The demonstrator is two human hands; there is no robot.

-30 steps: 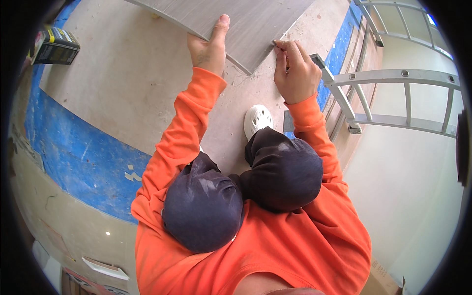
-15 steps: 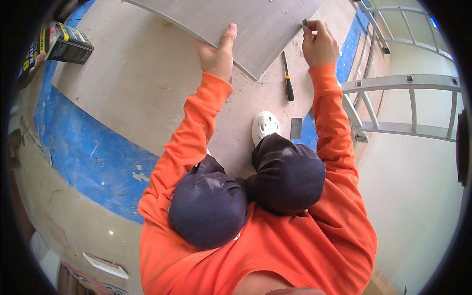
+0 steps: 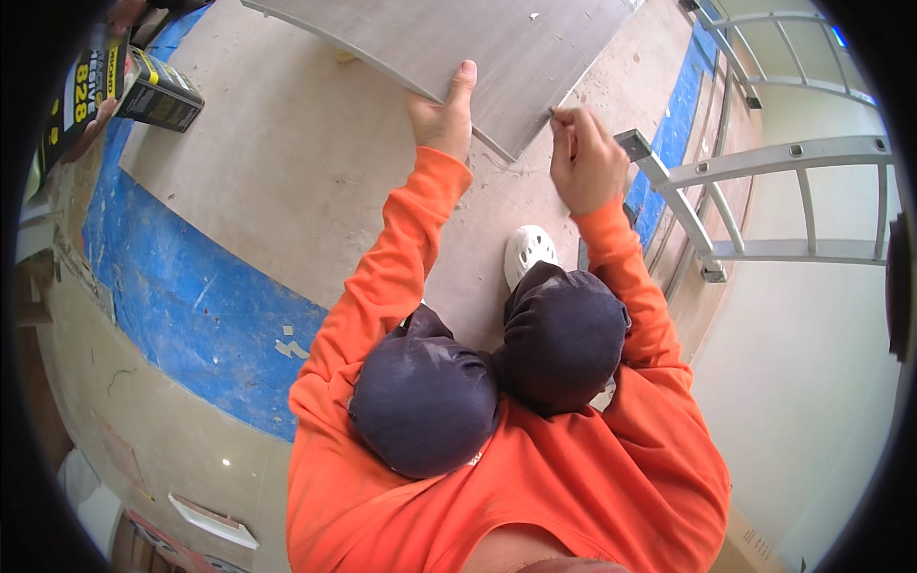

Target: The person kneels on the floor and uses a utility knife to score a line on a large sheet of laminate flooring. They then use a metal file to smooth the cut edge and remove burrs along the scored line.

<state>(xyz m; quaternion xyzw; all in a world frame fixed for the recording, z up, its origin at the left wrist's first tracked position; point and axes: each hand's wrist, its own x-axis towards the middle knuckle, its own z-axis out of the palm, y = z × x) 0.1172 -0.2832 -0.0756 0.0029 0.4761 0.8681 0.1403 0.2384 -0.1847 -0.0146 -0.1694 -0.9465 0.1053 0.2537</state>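
A grey, faintly streaked flat panel (image 3: 468, 57) lies tilted across the upper middle, one corner pointing toward me. My left hand (image 3: 443, 116) grips its near left edge, thumb on top and the fingers hidden beneath. At the panel's right edge, close to that corner, my right hand (image 3: 587, 158) pinches a small dark flat piece (image 3: 552, 113). Only a tip of this piece shows between thumb and fingers, so its kind is unclear. Both orange sleeves reach forward past my dark-clad knees.
Blue sheeting (image 3: 201, 296) borders the pale floorboard (image 3: 258, 143). An aluminium ladder (image 3: 802, 153) stands at right, close to my right forearm. At far left are a black-and-yellow tin (image 3: 162, 94) and another person's hand (image 3: 95, 124). My white clog (image 3: 528, 250) is below the panel.
My right hand has slid toward me along the panel's edge, nearer the corner. The black-handled tool on the floor is now hidden. The whole view has shifted slightly.
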